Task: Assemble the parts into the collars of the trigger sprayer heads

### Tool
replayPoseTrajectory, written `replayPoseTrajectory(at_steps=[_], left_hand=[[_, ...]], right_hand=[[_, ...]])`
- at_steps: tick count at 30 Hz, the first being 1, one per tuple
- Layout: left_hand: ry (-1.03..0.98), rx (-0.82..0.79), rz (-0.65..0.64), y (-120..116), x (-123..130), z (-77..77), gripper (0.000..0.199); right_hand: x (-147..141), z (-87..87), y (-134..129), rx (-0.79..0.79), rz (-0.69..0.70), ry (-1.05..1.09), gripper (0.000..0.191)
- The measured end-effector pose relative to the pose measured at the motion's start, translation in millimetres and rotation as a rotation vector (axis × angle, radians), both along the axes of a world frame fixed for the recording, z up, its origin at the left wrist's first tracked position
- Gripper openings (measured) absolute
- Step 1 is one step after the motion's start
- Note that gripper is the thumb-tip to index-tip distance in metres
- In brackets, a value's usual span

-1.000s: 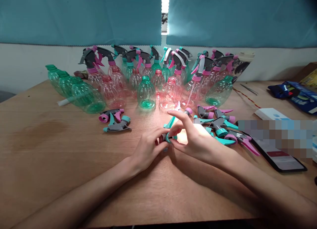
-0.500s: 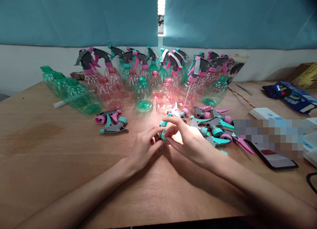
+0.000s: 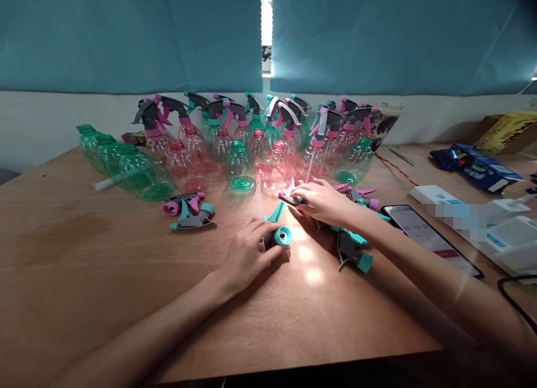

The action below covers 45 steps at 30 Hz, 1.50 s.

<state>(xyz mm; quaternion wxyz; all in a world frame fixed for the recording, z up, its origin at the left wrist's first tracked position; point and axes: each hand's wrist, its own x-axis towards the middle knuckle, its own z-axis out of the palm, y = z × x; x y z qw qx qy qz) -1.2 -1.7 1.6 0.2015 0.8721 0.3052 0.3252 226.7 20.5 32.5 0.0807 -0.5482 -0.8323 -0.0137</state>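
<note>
My left hand [image 3: 247, 254] grips a grey and teal spray head [image 3: 283, 236] near the middle of the table, its round teal collar facing me. Farther back and to the right, my right hand [image 3: 321, 200] has its fingers on a dark spray head with a pink nozzle [image 3: 289, 198]. Under and beside my right forearm lie more spray heads, one with a teal collar [image 3: 364, 262]. Two others, one teal-collared [image 3: 195, 217] and one pink [image 3: 172, 208], rest left of my left hand.
Green and red clear bottles [image 3: 242, 173], several with spray heads on, stand in rows behind my hands. To the right are a phone [image 3: 436, 240], a white power strip [image 3: 444, 203], a blue packet [image 3: 482, 167] and a yellow box [image 3: 509, 132].
My right hand has left the teal-collared spray head and moved back to a pink-nozzled one. My left hand still holds its piece, collar now showing. A teal-collared head now lies apart at right.
</note>
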Motion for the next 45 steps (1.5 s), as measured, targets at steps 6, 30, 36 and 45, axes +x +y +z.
replayPoseTrajectory(at_steps=[6, 30, 36, 45], left_hand=[[0.006, 0.008, 0.004, -1.1, -0.1, 0.6, 0.024], [0.096, -0.005, -0.054, 0.0, 18.9, -3.1, 0.026], [0.064, 0.027, -0.150, -0.6, 59.5, -6.7, 0.033], [0.034, 0.143, -0.239, -5.0, 118.8, -3.5, 0.036]], right_hand=[[-7.9, -4.2, -5.0, 0.006, -0.078, -0.150, 0.022], [-18.3, -3.7, -9.9, 0.087, -0.568, -0.085, 0.057], [12.2, 11.3, -38.9, 0.235, -0.535, 0.126, 0.048], [50.8, 15.4, -113.3, 0.362, -0.460, 0.581, 0.034]])
